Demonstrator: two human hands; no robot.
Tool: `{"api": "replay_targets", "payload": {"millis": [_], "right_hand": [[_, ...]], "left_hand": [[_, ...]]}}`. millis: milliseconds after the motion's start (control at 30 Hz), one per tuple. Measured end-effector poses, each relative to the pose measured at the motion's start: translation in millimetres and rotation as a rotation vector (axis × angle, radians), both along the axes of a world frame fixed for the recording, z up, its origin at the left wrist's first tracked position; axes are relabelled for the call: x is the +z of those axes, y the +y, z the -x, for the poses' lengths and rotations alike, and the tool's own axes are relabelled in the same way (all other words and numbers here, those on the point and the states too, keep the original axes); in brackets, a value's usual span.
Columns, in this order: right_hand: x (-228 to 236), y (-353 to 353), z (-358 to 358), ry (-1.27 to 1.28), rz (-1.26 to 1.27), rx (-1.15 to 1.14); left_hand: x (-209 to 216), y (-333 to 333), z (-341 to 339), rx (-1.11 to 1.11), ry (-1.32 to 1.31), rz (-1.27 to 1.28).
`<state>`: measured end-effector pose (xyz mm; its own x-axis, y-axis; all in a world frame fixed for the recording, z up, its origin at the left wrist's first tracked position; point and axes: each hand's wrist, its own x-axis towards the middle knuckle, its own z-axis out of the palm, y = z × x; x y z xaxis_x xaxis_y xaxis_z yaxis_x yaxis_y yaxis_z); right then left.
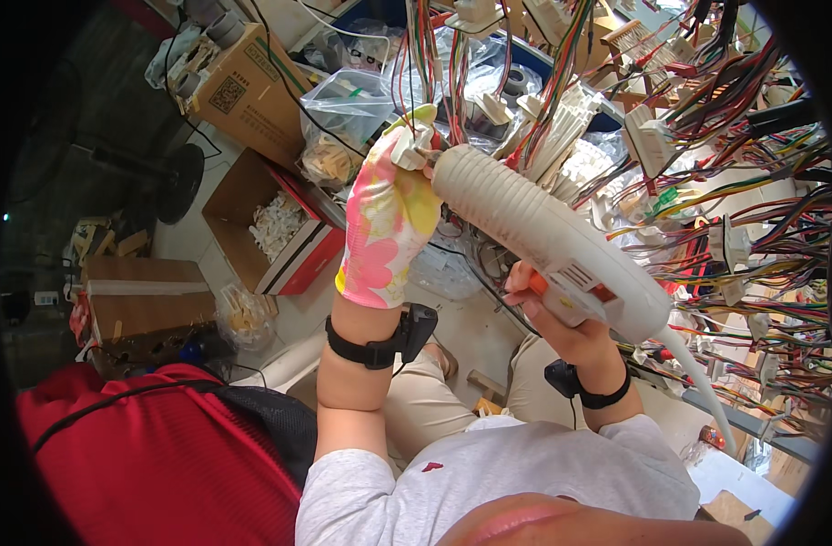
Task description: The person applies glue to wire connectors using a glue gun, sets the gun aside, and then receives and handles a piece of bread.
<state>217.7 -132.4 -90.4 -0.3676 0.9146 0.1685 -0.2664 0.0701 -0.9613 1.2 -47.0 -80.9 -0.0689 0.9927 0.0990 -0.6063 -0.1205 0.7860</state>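
My left hand, in a pink, white and yellow flowered glove, is raised in front of me. Its fingers are closed round a small white plastic connector with thin coloured wires running up from it. In my right hand, which is bare, is a large white glue gun; my fingers wrap its handle by an orange trigger. The gun's nozzle end points up and left, close to the connector; whether they touch I cannot tell. A thick pale cord trails from the gun's rear end.
Bundles of coloured wires with white connectors crowd the right side. Left of my gloved hand stand an open box of small white parts, a cardboard carton and a clear plastic bag. Red fabric lies at lower left.
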Motion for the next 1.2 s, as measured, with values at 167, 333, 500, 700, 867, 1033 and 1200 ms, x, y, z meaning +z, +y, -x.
{"api": "replay_targets", "payload": {"millis": [167,333,500,700,867,1033,1200], "right_hand": [[-0.3,-1.4,-2.3,-0.002,-0.003,-0.002],[0.1,1.4,-7.4,-0.086,-0.060,0.003],[0.7,1.2,-6.8,-0.104,-0.039,0.007],[-1.1,5.4,-1.6,0.000,-0.037,-0.060],[-1.6,7.6,-1.6,0.039,-0.009,-0.079],[-1.9,6.8,-0.4,0.013,-0.021,-0.078],[-0.9,5.8,0.7,0.033,-0.019,-0.083]], "left_hand": [[-0.1,1.8,1.2,-0.125,-0.371,0.084],[2.8,-3.2,-0.4,-0.062,-0.194,-0.059],[1.8,-2.3,-0.2,-0.001,-0.092,0.007],[-11.4,3.7,2.0,-0.143,-0.292,-0.043],[-20.7,8.7,4.1,-0.254,-0.378,-0.122],[-19.8,6.9,3.8,-0.207,-0.332,-0.075],[-17.2,4.5,3.1,-0.220,-0.310,-0.120]]}}
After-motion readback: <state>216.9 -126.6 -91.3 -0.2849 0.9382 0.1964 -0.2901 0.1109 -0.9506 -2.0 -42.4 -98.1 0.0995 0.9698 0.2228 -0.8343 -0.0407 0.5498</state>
